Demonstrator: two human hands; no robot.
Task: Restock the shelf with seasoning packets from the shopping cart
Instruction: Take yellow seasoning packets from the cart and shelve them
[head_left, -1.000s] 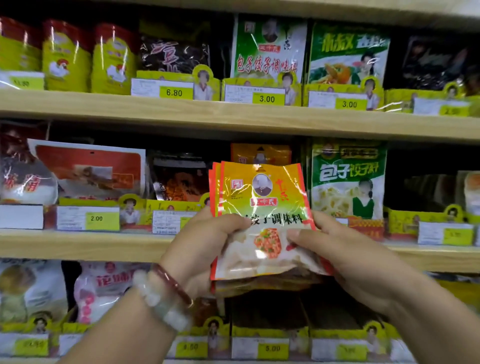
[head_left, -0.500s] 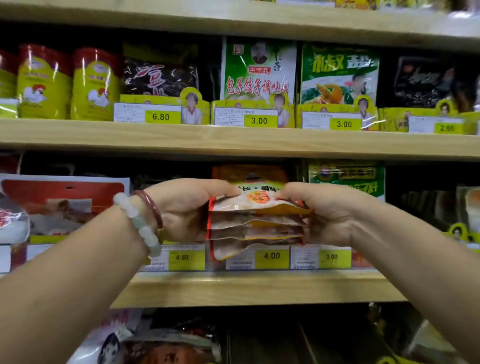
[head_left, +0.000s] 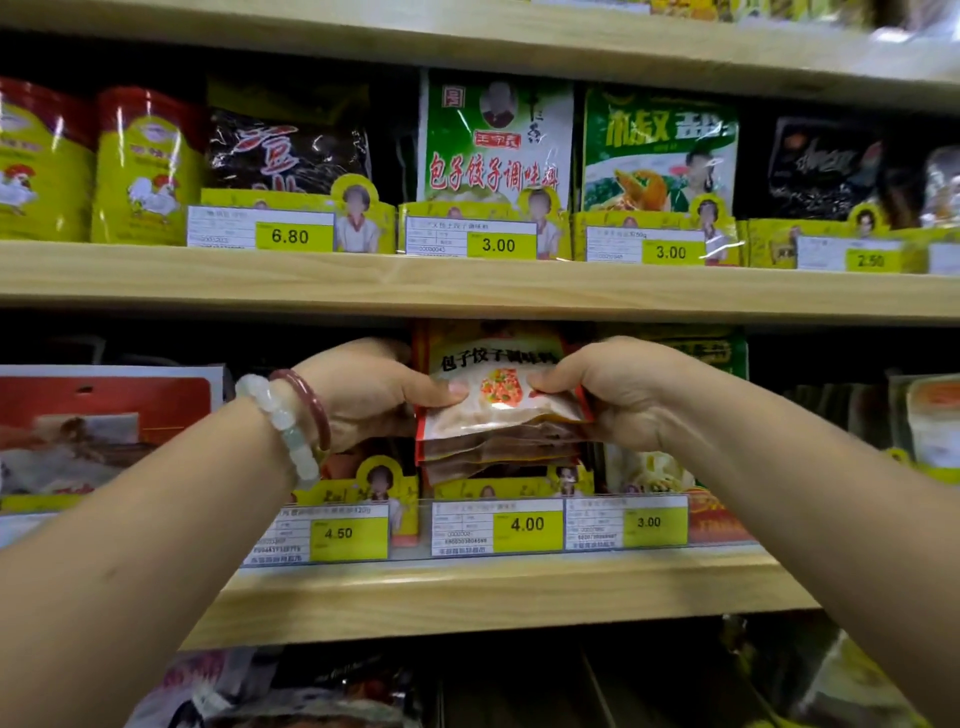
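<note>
You hold a stack of seasoning packets (head_left: 498, 415) between your two hands, above the 4.00 price tag (head_left: 527, 524) of the middle shelf (head_left: 493, 592). Your left hand (head_left: 363, 392) grips the left edge, thumb on the top packet. Your right hand (head_left: 618, 389) grips the right edge in the same way. The stack lies tilted, its far end inside the shelf opening.

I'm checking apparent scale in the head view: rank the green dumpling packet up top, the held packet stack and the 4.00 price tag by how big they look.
1. green dumpling packet
2. held packet stack, nearer the camera and partly covered, so unsure against the first
3. 4.00 price tag
</note>
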